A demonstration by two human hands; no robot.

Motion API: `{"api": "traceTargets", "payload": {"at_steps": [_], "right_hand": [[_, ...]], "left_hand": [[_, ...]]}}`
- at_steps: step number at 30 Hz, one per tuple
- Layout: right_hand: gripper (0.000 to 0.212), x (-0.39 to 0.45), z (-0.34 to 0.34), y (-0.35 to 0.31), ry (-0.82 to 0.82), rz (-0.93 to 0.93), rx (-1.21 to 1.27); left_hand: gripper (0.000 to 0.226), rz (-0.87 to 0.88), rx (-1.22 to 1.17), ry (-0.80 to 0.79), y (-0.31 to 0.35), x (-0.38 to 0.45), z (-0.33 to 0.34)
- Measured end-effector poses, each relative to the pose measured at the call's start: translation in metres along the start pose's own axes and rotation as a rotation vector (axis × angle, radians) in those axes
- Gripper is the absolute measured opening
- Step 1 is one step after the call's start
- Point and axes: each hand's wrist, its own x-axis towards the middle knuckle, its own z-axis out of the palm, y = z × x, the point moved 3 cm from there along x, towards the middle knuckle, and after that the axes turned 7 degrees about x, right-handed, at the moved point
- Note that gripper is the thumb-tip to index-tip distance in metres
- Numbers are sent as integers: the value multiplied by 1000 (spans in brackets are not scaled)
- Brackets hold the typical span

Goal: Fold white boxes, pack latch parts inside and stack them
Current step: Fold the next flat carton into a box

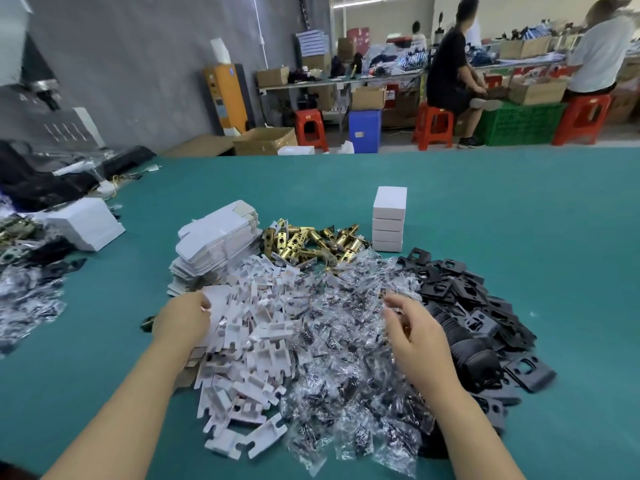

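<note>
A stack of flat white box blanks lies left of centre on the green table. My left hand grips the edge of a flat white blank at the foot of that stack. White cardboard inserts are heaped before me, next to clear screw bags. My right hand hovers over the bags with loosely curled fingers, holding nothing I can see. Brass latch parts lie behind the bags. Black strike plates are piled at the right. Several folded white boxes stand stacked behind the latches.
More white boxes, bags and dark parts crowd the table's left edge. Beyond the table's far edge stand cardboard boxes, red stools, a blue bin and green crates. Two people sit at a far bench.
</note>
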Motion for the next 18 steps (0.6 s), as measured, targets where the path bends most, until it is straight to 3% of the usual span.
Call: {"api": "traceTargets", "payload": {"at_steps": [7,18], "right_hand": [[29,-4,2,16,0,32,-23],[29,-3,5,23,9,34,-62]], "left_hand": [[23,84,165,-36,9,13,12],[34,91,229,-129,14,27,12]]}}
